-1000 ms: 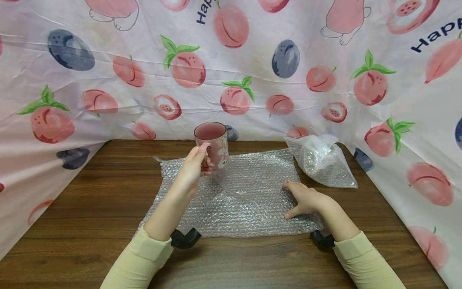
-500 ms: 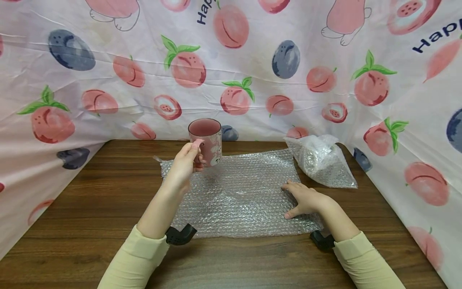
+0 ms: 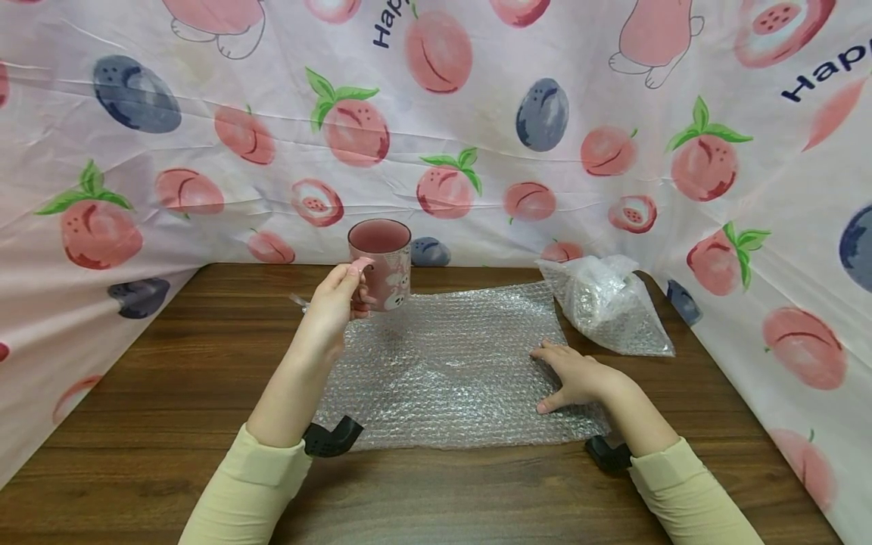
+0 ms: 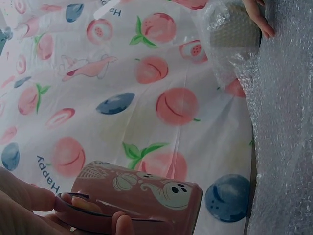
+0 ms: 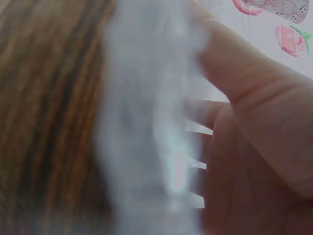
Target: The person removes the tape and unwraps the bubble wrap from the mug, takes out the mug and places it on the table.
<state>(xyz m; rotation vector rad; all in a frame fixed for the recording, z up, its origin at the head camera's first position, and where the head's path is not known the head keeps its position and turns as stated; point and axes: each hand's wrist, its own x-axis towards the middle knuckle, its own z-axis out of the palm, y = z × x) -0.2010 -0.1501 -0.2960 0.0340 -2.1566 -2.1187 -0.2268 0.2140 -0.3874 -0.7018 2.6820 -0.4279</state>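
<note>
A pink mug (image 3: 390, 277) with a dark rim and white ghost pictures is held upright above the far left part of a bubble wrap sheet (image 3: 450, 371). My left hand (image 3: 338, 297) grips it by the handle, seen close up in the left wrist view, where the mug (image 4: 142, 193) lies sideways. On the sheet's right side rests my right hand (image 3: 575, 376), fingers spread and thumb apart. A blurred fold of bubble wrap (image 5: 151, 122) covers part of that hand in the right wrist view.
Behind the sheet's right corner sits a bubble-wrapped bundle (image 3: 602, 303) on the brown wooden table (image 3: 170, 378). A fruit-printed curtain (image 3: 477, 113) closes off the back and both sides. Black camera mounts (image 3: 332, 437) stick out from the wrists.
My left hand has carried the mug to the left and slightly up. The right hand stays in the same place on the bubble wrap.
</note>
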